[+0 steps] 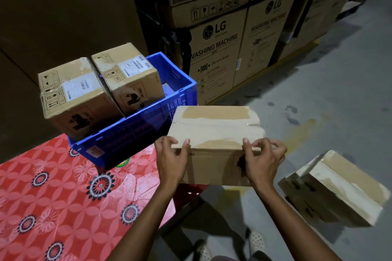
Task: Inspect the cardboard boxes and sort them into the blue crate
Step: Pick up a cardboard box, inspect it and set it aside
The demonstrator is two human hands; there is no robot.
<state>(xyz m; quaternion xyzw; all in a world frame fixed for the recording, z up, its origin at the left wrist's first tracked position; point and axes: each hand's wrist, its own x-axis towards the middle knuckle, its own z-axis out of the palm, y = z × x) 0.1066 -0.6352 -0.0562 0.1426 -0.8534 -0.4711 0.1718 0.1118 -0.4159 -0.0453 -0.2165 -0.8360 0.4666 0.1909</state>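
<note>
Head view: box [214, 131] held beyond the surface's [53, 186] right edge, apparently for checking.
Left hand [171, 161]: grips its near-left corner.
Right hand [263, 161]: grips its near-right corner.
Blue crate [135, 131]: right end free, likely this box's spot.

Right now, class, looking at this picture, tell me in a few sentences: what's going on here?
A person grips a box by its near top edge, left hand and right hand at its two corners, holding it just right of the crate. The crate sits on a red table and already holds two boxes. More boxes lie on the floor to the right.
</note>
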